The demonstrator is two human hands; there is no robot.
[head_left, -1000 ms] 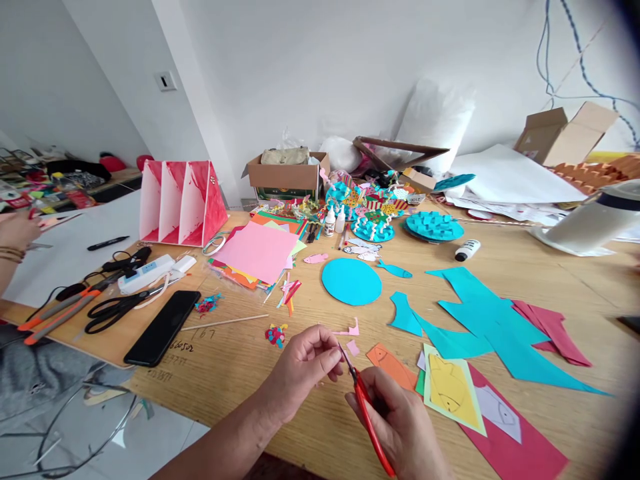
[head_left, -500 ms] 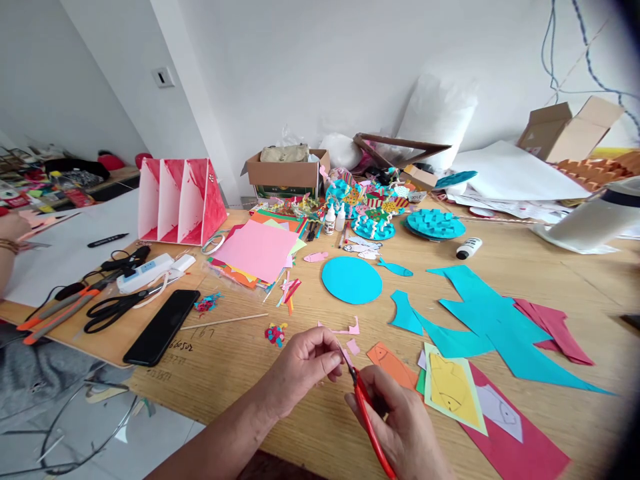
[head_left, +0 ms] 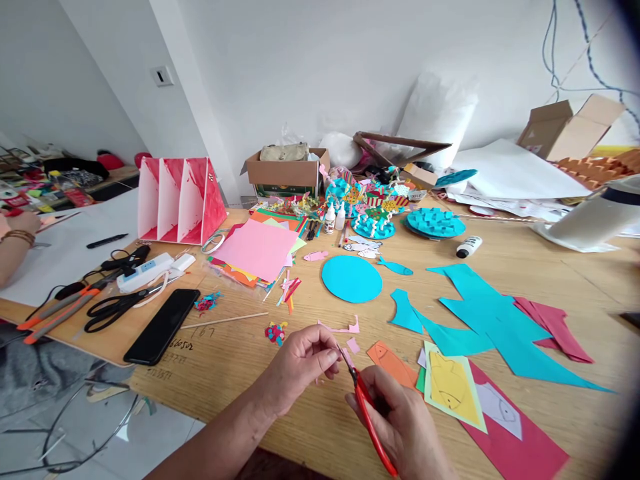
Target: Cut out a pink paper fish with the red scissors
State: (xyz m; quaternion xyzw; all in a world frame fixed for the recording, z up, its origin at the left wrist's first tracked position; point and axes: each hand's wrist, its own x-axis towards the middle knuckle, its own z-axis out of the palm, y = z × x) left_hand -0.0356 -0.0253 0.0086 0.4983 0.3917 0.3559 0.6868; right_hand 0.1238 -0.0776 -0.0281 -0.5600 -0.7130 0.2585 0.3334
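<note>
My left hand (head_left: 303,363) is closed in a pinch on a small pink paper scrap (head_left: 345,357) near the table's front edge. My right hand (head_left: 405,427) grips red-handled scissors (head_left: 367,413), whose blades meet the scrap at the fingertips. Just beyond lie pink offcuts (head_left: 350,328), an orange paper fish (head_left: 393,365) and a yellow paper fish (head_left: 450,387) on a red sheet (head_left: 520,447).
On the wooden table (head_left: 240,373) lie a teal paper circle (head_left: 351,279), teal offcuts (head_left: 490,320), a stack of coloured paper (head_left: 257,250), a black phone (head_left: 163,325), black scissors (head_left: 117,307), glue bottles (head_left: 334,219) and cardboard boxes (head_left: 287,170). Another person's hand (head_left: 17,230) works far left.
My hands have barely moved; the scissors have edged slightly along the pink scrap. The other person's hand at far left has shifted a little.
</note>
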